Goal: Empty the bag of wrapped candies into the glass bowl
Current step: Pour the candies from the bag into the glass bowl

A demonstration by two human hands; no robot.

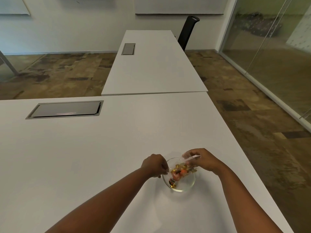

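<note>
Clear plastic, crinkled and see-through, is stretched between two bare hands above the glass bowl (178, 179), which sits on the white surface (84, 157) toward its near right part. This is the bag (182, 169), tilted so that its lower end hangs over the left half of the bowl. Orange and gold wrapped candies (180, 172) crowd inside the bag, and a few gold and dark ones already lie in the bowl at its near left side.

The left hand (154, 165) is at the bowl's left rim, its fingers (164, 172) curled tight and pinching the lower end of the bag. The right hand (203, 159) is over the far right rim, its fingers (190, 154) closed on the bag's upper end, thumb and forefinger nipping the plastic. Both forearms reach in from the near edge.

Farther off on the surface, to the left, a grey metal hatch (64, 109) is set flush. A second white table (154, 64) abuts the far edge, with a black chair (187, 31) behind it.
</note>
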